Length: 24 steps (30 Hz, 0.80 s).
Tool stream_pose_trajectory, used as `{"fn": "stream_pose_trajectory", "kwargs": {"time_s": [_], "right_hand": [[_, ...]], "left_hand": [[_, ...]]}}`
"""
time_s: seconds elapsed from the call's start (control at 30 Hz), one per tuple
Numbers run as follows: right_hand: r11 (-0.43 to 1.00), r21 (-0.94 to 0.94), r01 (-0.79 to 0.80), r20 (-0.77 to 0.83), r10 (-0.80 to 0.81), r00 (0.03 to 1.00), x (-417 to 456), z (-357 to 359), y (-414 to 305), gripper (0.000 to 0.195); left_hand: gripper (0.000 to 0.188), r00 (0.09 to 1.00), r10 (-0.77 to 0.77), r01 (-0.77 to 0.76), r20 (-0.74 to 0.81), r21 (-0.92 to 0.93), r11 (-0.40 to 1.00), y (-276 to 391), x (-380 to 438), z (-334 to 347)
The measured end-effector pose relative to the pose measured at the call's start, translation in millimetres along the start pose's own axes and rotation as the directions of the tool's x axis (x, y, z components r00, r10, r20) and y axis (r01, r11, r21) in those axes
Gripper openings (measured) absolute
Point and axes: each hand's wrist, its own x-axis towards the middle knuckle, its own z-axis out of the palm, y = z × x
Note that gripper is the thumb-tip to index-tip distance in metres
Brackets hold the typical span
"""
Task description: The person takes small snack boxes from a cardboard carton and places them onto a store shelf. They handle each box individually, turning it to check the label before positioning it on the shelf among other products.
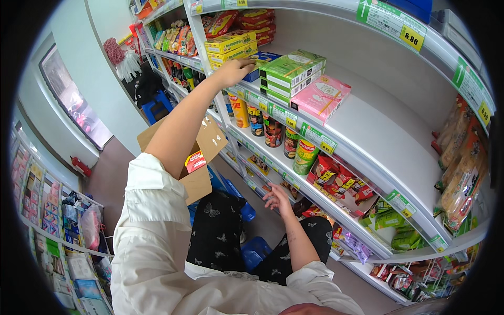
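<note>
My left hand (236, 72) reaches up to a shelf, its fingers over a blue box (269, 57); the thumb side is hidden, and whether it grips the box cannot be told. Left of it are stacked yellow boxes (231, 43). To its right stand stacked green boxes (291, 71) and a pink box (321, 96). Lower down, my right hand (278, 199) hangs in front of the lower shelves with its fingers apart, holding nothing. An open cardboard box (197, 185) with red and yellow packs (195, 161) inside is below my left forearm.
Chip canisters (305, 156) and red snack packs (342, 183) line the shelf below. Bagged noodles or similar food (464, 169) lie at the right. A blue plastic stool (156, 106) stands beyond the cardboard box. Another stocked rack (67, 240) is at the left, a fire extinguisher (80, 166) near the door.
</note>
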Motion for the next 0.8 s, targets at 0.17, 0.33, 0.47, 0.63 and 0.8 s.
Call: {"fn": "stream_pose_trajectory", "kwargs": {"time_s": [0.17,0.33,0.47,0.63,0.8], "right_hand": [[1.0,0.006,-0.006,-0.011,0.006,1.0,-1,-2,2,0.058],[1.0,0.003,-0.005,-0.003,0.005,1.0,-3,1,-1,0.058],[1.0,0.003,-0.002,-0.005,0.002,1.0,-3,-2,3,0.058],[1.0,-0.007,-0.01,0.0,0.01,1.0,0,-1,5,0.058],[1.0,0.003,0.012,0.003,-0.012,1.0,-1,2,4,0.057]], "left_hand": [[0.043,0.986,0.142,-0.134,-0.085,0.092,0.987,-11,-14,1],[0.039,0.97,0.196,-0.161,-0.146,0.222,0.962,-18,-22,2],[0.036,0.947,0.172,-0.085,-0.273,0.305,0.949,-6,-28,10],[0.055,0.959,-0.006,-0.175,-0.283,-0.607,0.775,31,-8,6],[0.092,0.94,-0.176,0.337,0.292,-0.87,0.359,64,18,-1]]}}
